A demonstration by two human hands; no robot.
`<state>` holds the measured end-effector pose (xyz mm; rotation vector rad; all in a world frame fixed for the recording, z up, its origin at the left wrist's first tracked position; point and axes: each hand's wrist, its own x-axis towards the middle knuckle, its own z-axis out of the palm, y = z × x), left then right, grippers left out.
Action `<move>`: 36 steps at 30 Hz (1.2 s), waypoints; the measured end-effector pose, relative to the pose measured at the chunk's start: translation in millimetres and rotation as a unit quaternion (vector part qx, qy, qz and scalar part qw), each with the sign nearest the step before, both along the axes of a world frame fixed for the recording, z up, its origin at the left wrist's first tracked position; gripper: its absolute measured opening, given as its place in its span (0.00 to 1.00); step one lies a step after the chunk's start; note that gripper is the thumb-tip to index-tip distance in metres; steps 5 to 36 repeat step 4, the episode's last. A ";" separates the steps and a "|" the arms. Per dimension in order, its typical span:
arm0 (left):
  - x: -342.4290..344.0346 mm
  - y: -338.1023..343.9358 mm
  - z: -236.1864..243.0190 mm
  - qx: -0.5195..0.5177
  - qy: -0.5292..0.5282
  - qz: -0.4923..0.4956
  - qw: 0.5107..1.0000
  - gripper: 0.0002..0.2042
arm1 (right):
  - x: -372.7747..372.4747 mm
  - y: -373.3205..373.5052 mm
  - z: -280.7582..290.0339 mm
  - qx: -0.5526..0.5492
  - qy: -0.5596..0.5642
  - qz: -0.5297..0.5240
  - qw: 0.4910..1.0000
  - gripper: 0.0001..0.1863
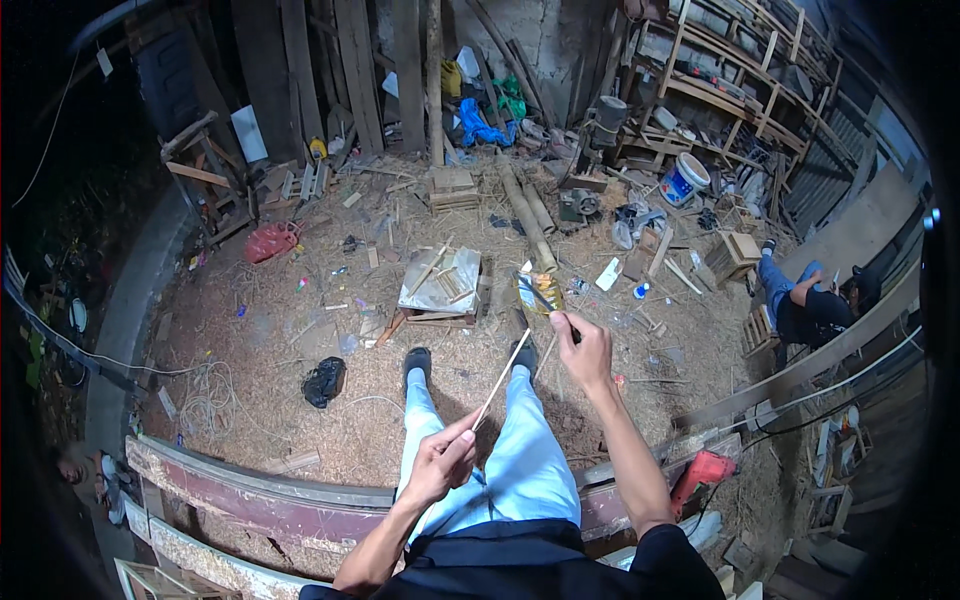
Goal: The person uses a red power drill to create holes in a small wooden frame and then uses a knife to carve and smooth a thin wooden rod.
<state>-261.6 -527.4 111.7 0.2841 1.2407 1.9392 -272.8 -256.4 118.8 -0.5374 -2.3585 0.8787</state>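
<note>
My left hand (443, 464) is closed around the lower end of a thin, pale wooden stick (503, 375), which slants up and to the right over my lap. Ahead and to the right of it, my raised right hand (583, 350) grips a dark, narrow tool that looks like a knife (541, 298), its blade pointing up and to the left. The blade and the stick are apart. Past my feet stands a low stool (412, 294) with a pale sheet and several wood strips on top. A yellow packet (548, 284) lies behind the knife.
I sit on a reddish plank bench (280, 508), with a red power tool (703, 478) on its right. A black plastic bag (323, 382) and scattered wood scraps cover the ground. Bamboo poles (527, 213) and a paint bucket (685, 179) are farther off. Another person (815, 305) sits at right.
</note>
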 end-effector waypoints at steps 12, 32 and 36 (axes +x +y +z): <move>-3.9 -3.9 -9.2 0.021 -0.034 0.001 0.999 0.23 | 6.1 -5.3 -1.9 -0.224 0.020 0.111 0.968 0.21; -3.9 -3.9 -9.2 0.021 -0.034 0.001 0.999 0.23 | 6.1 -5.3 -1.9 -0.224 0.020 0.111 0.968 0.21; -3.9 -3.9 -9.2 0.021 -0.034 0.001 0.999 0.23 | 6.1 -5.3 -1.9 -0.224 0.020 0.111 0.968 0.21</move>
